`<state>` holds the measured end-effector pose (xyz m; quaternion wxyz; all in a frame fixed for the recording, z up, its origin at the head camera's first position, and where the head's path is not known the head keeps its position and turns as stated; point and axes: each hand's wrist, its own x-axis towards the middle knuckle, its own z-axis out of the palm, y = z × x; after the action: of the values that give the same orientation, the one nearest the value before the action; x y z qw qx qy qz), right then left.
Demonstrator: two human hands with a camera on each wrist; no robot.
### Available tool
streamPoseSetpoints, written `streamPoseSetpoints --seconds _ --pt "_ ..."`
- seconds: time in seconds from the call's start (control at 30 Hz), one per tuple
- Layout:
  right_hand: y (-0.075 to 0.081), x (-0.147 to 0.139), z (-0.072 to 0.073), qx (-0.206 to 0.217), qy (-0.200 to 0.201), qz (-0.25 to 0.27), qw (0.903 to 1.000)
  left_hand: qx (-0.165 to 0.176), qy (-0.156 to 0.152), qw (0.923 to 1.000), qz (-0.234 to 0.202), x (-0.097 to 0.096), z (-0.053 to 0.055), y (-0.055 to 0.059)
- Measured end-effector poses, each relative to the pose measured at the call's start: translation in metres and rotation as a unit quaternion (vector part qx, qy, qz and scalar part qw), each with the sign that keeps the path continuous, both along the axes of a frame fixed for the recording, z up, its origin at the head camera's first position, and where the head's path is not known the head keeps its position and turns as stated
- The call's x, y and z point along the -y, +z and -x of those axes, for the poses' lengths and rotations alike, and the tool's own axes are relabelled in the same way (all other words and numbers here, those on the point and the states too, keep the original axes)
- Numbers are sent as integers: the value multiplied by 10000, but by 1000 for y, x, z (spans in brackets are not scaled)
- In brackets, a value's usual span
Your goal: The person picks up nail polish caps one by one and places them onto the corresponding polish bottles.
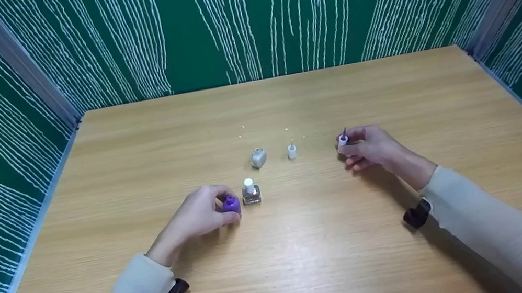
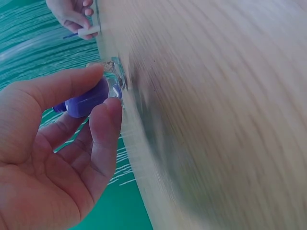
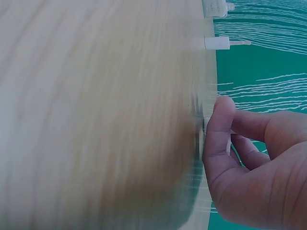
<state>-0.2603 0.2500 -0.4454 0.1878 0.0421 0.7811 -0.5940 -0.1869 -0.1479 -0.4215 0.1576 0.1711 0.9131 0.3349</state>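
Note:
My left hand (image 1: 205, 211) pinches a purple nail polish bottle (image 1: 231, 204), its neck uncapped, between thumb and fingers. In the left wrist view the purple bottle (image 2: 87, 99) shows between the fingertips. Over to the right, my right hand (image 1: 369, 146) holds a white nail polish cap (image 1: 343, 141) with its purple-coated brush pointing up. That cap is mostly hidden behind the fingers of the right hand (image 3: 240, 158) in the right wrist view. Just right of the purple bottle stands a clear nail polish bottle (image 1: 251, 195) with a white cap on.
Farther back, an uncapped whitish nail polish bottle (image 1: 258, 158) sits near another white cap (image 1: 292, 151) standing brush up. Small pale specks dot the wooden table (image 1: 311, 255) behind them. Green walls (image 1: 183, 32) with white lines border the table's back and sides.

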Motion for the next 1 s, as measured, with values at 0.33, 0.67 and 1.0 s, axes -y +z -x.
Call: streamPoseSetpoints --seconds 0.33,0.67,1.0 --pt "4 4 -6 -161 184 4 9997 -61 -170 9996 -202 -2 -3 -4" --pt "11 6 -12 -221 273 -293 9990 87 -230 9995 -217 -13 -9 -1" --pt "17 9 -19 -227 511 -209 9982 244 -352 9986 -311 -19 -16 0"
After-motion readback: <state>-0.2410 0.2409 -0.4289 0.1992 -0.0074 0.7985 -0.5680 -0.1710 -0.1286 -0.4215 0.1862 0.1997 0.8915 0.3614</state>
